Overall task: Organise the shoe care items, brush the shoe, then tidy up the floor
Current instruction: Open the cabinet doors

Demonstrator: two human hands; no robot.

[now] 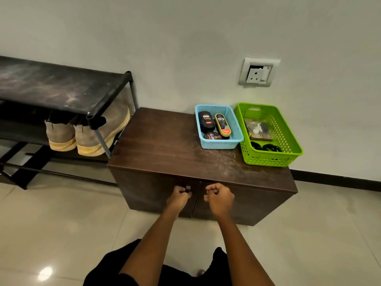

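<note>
At the near face of the low dark-brown wooden cabinet [165, 145], both hands are up by the centre seam. My left hand [179, 198] has its fingers curled round the small metal knob [187, 188] on the left door [142, 190]. My right hand [219, 199] is fisted against the top of the right door [259, 205]. No knob shows under it, so I can't tell whether it grips anything.

Key geometry: both grips sit just either side of the seam, so I judge the doors hinge at the outer edges and the pull is straight toward me, near-ward.

Shoe care items: in the light-blue plastic mesh basket [237, 131] on the cabinet top, far and right of my right hand, which is the nearer one. The dark oval polish applicators [206, 121] in it lie with their long axes running roughly near-far. The lime-green perforated plastic basket [293, 150] sits just beside it on the right.

Shoe: the pair of tan suede boots with yellow soles [99, 133] is on the black fabric shoe rack [61, 87], far-left of my left hand. Heels face near-left, toes point far-right toward the wall, so the long axis runs along that diagonal. The left hand is nearer for that reach.
</note>
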